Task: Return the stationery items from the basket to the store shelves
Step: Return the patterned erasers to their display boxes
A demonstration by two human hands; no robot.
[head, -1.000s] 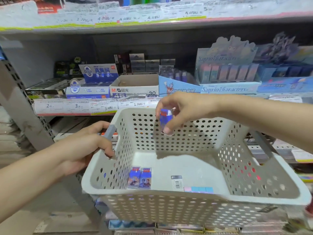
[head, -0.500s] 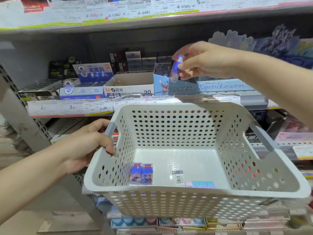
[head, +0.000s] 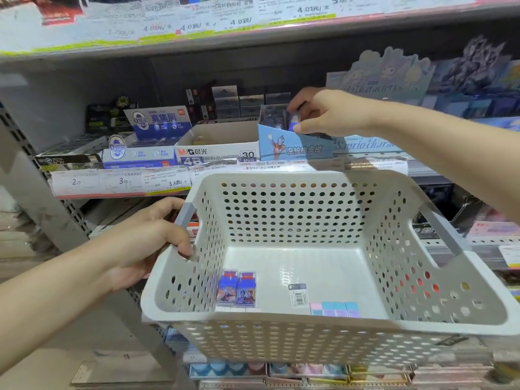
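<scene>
Eraser [head: 295, 123] pinched by right hand [head: 327, 114] above display box [head: 292, 146]; left hand [head: 146, 243] grips basket [head: 281, 319].

This is a stationery aisle in a shop. Metal shelves [head: 281, 38] run across the frame, their front edges lined with paper price labels [head: 123, 181] showing figures like 2.00, 3.00 and 4.0. Open display boxes [head: 216, 147] of erasers sit in the centre, character-themed display cartons [head: 388, 77] at upper right, and a perforated white shopping basket [head: 309, 330] fills the lower frame.
</scene>
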